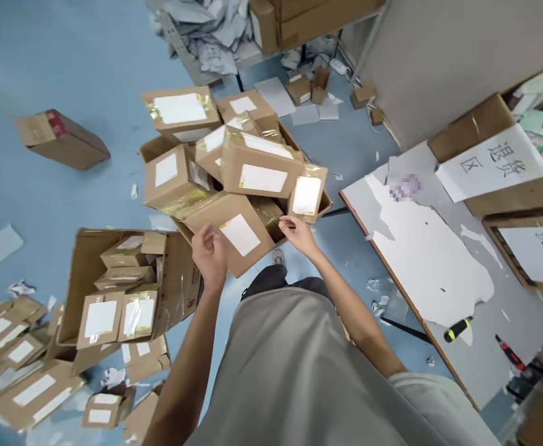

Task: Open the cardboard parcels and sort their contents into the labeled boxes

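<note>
My left hand [210, 257] is over the near left side of a large brown parcel [222, 229] with a white label. Its fingers are loosely curled and apart, with nothing seen in them. My right hand [299, 235] is open beside the near right rim, thumb and fingers a little apart, below a small labelled parcel [307, 193]. Both hands are at an open carton [323, 209] heaped with taped, labelled parcels. A long parcel [259, 164] lies tilted across the top of the heap. Whether the fingertips touch cardboard is hard to tell.
Another open carton [77, 279] of parcels stands at left, with loose parcels [34, 393] beyond it. A lone box [64, 139] is on the floor. At right, a table [475, 353] bears a yellow-black tool [457, 329], a red cutter [510, 353] and sign-fronted boxes [489, 161].
</note>
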`<state>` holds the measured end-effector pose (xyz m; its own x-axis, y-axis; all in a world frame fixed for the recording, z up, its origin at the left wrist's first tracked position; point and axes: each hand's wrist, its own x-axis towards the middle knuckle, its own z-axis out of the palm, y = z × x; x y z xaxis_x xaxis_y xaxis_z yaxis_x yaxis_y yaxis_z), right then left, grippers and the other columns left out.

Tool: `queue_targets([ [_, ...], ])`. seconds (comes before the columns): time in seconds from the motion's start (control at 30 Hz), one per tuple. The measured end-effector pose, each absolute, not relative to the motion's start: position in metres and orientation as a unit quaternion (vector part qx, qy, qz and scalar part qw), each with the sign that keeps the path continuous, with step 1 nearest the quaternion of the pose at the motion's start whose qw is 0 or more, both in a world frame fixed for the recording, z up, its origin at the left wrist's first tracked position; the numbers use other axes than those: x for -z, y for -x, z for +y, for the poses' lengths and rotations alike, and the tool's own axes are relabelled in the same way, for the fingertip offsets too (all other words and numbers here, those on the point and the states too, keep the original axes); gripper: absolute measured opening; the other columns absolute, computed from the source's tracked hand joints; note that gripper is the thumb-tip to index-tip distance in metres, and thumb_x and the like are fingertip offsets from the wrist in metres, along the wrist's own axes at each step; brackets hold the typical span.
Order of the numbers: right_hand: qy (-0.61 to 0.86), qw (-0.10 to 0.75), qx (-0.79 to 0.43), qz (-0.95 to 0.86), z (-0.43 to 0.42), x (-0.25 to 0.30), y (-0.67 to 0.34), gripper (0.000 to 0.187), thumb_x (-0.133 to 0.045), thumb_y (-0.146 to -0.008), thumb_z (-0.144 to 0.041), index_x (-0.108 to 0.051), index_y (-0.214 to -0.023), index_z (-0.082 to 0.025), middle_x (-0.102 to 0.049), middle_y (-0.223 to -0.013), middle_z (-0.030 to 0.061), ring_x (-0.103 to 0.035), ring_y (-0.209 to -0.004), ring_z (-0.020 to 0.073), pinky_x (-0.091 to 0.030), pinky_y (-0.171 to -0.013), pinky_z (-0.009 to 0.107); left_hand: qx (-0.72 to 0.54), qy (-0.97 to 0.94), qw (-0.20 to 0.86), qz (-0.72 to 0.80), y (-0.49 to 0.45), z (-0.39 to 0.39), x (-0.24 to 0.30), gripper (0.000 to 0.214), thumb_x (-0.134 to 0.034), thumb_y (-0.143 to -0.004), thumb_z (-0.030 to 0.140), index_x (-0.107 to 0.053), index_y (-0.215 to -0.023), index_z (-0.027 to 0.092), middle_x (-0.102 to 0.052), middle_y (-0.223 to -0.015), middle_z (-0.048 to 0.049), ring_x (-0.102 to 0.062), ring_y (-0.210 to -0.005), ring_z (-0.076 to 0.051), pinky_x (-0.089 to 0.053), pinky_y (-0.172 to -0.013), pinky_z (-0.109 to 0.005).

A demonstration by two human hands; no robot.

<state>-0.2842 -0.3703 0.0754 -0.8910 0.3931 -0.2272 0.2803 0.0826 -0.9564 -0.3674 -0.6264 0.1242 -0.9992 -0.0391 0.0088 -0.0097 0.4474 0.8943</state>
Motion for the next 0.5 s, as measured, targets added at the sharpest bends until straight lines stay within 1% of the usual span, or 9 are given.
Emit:
queue_targets([
  [0.1, 0.216, -0.021, -0.606, -0.765, -0.398, -0.068, 0.331, 0.050, -0.080, -0.103, -0.052, -0.076, -0.141, -0.020, -0.081, -0.145, 0.0175, -0.081, -0.126, 0.0311, -0.066, -0.112, 0.049, 0.482, -0.050, 0.090, -0.870, 0.378, -0.643, -0.123, 0.056, -0.070, -0.106, 0.050, -0.062, -0.149, 0.016, -0.062, -0.150, -0.0195, -0.072, -0.130, -0.030, -0.060, -0.120, -0.049],
  [0.17, 0.203, -0.054, -0.576, -0.790, -0.411, -0.066, 0.350, 0.057, -0.085, -0.101, -0.051, -0.073, -0.148, -0.020, -0.077, -0.154, 0.0188, -0.077, -0.136, 0.0338, -0.062, -0.120, 0.053, 0.481, -0.072, 0.092, -0.869, 0.376, -0.647, -0.117, 0.061, -0.073, -0.105, 0.052, -0.060, -0.153, 0.017, -0.058, -0.155, -0.0215, -0.069, -0.138, -0.032, -0.060, -0.121, -0.048],
  [0.23, 0.181, -0.081, -0.550, -0.811, -0.421, -0.070, 0.359, 0.060, -0.086, -0.100, -0.051, -0.072, -0.150, -0.021, -0.076, -0.154, 0.0175, -0.074, -0.141, 0.0356, -0.057, -0.126, 0.054, 0.502, -0.108, 0.061, -0.856, 0.369, -0.651, -0.111, 0.069, -0.075, -0.103, 0.054, -0.054, -0.159, 0.019, -0.054, -0.164, -0.0231, -0.064, -0.149, -0.034, -0.059, -0.124, -0.049],
  [0.3, 0.165, -0.082, -0.526, -0.830, -0.425, -0.082, 0.361, 0.056, -0.084, -0.102, -0.053, -0.073, -0.148, -0.023, -0.078, -0.149, 0.0163, -0.073, -0.141, 0.0373, -0.056, -0.128, 0.056, 0.516, -0.140, 0.036, -0.844, 0.364, -0.655, -0.110, 0.080, -0.076, -0.102, 0.058, -0.047, -0.165, 0.020, -0.050, -0.171, -0.0253, -0.057, -0.160, -0.038, -0.054, -0.129, -0.053],
  [0.33, 0.164, -0.063, -0.513, -0.840, -0.423, -0.091, 0.361, 0.053, -0.081, -0.104, -0.056, -0.075, -0.146, -0.024, -0.079, -0.146, 0.0160, -0.073, -0.140, 0.0378, -0.055, -0.128, 0.056, 0.511, -0.142, 0.039, -0.847, 0.364, -0.657, -0.113, 0.084, -0.077, -0.101, 0.061, -0.045, -0.167, 0.019, -0.048, -0.174, -0.0263, -0.052, -0.164, -0.040, -0.050, -0.133, -0.057],
  [0.4, 0.183, 0.016, -0.489, -0.853, -0.408, -0.108, 0.361, 0.049, -0.073, -0.109, -0.061, -0.075, -0.143, -0.025, -0.077, -0.144, 0.0159, -0.071, -0.142, 0.0373, -0.053, -0.130, 0.055, 0.491, -0.103, 0.068, -0.863, 0.371, -0.657, -0.126, 0.089, -0.078, -0.100, 0.065, -0.045, -0.169, 0.018, -0.045, -0.177, -0.0267, -0.044, -0.171, -0.041, -0.042, -0.139, -0.061],
  [0.43, 0.202, 0.069, -0.479, -0.851, -0.395, -0.116, 0.362, 0.050, -0.067, -0.111, -0.064, -0.074, -0.143, -0.026, -0.075, -0.146, 0.0160, -0.068, -0.145, 0.0365, -0.052, -0.131, 0.054, 0.482, -0.068, 0.082, -0.870, 0.379, -0.653, -0.135, 0.089, -0.077, -0.101, 0.066, -0.046, -0.170, 0.019, -0.044, -0.179, -0.0257, -0.040, -0.174, -0.040, -0.039, -0.141, -0.060],
  [0.5, 0.252, 0.160, -0.465, -0.833, -0.360, -0.123, 0.369, 0.059, -0.059, -0.114, -0.070, -0.067, -0.153, -0.026, -0.067, -0.156, 0.0184, -0.059, -0.155, 0.0367, -0.048, -0.135, 0.056, 0.490, 0.015, 0.074, -0.868, 0.404, -0.636, -0.153, 0.084, -0.072, -0.105, 0.067, -0.046, -0.173, 0.023, -0.045, -0.180, -0.0229, -0.042, -0.174, -0.036, -0.041, -0.140, -0.056],
])
